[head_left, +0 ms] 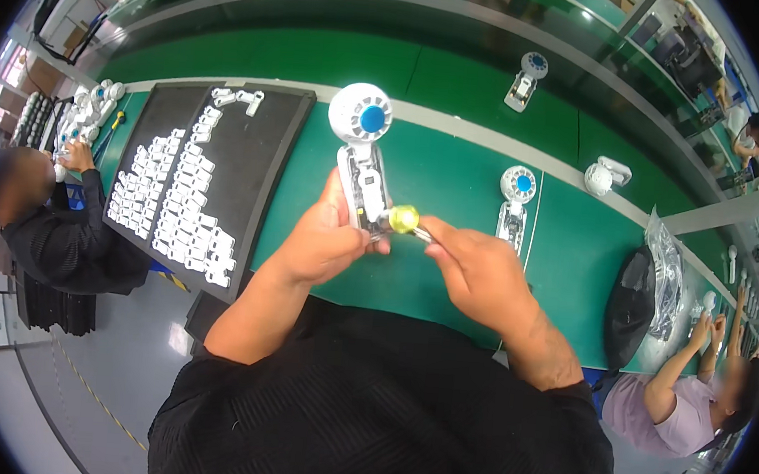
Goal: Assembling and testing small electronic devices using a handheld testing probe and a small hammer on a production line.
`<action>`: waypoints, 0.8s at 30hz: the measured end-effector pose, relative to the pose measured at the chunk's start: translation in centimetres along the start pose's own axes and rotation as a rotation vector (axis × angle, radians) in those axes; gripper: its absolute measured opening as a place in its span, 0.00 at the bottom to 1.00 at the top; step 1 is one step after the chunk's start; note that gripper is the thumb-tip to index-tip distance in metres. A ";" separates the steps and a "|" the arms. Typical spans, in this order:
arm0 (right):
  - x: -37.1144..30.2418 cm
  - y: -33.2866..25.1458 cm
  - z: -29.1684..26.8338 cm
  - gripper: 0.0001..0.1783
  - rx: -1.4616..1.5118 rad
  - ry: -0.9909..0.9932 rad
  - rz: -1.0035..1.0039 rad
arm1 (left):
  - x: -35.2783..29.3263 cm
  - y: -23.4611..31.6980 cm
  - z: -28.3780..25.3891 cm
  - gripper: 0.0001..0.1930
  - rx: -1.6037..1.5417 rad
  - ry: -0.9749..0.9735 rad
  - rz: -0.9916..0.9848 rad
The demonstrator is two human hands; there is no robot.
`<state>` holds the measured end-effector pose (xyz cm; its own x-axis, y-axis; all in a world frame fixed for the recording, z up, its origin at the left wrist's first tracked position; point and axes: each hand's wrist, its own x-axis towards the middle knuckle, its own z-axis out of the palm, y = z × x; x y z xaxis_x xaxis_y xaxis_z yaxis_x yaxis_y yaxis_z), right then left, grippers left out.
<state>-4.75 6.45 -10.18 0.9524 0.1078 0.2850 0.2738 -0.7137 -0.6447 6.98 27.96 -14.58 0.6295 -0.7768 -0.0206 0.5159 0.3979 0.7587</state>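
Observation:
My left hand [319, 239] is closed around the handle of a white device like a handheld fan [370, 183]. Its round head with a blue centre points away from me, and the handle is open, showing parts inside. My right hand [482, 270] pinches a thin dark piece, whose kind I cannot make out. A bright yellow-green round thing [404, 218] sits between this piece and the handle's lower end. Just beyond my right hand, a similar fan-like device [516, 199] lies on the green table [443, 171], its handle partly hidden by the hand.
A black tray [263, 130] with rows of small white parts lies to the left. Further similar devices rest on the far green surface [526, 81] and near its edge [598, 178]. A black bag [628, 310] is at the right. Co-workers sit left [69, 221] and right [678, 403].

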 end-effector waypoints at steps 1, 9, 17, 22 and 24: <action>0.1 -0.4 -1.2 0.19 0.023 0.046 -0.038 | 0.3 0.1 -0.3 0.41 0.019 0.016 0.000; -0.7 1.4 0.6 0.20 0.268 0.440 -0.193 | 0.5 0.6 2.8 0.36 0.259 -0.013 -0.005; 2.0 -0.8 0.1 0.21 -0.171 0.175 0.029 | 1.0 0.1 2.1 0.36 0.283 0.031 0.017; 0.1 -0.1 0.2 0.19 -0.080 0.177 0.038 | 1.3 -0.8 0.9 0.35 0.131 0.111 -0.130; -0.9 0.5 0.1 0.19 0.013 0.192 0.021 | 1.4 -1.3 0.1 0.34 0.067 0.053 -0.061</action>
<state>-5.44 6.08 -10.80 0.9151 -0.0419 0.4011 0.2572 -0.7053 -0.6605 7.16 26.35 -15.52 0.6287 -0.7711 -0.1012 0.5151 0.3154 0.7970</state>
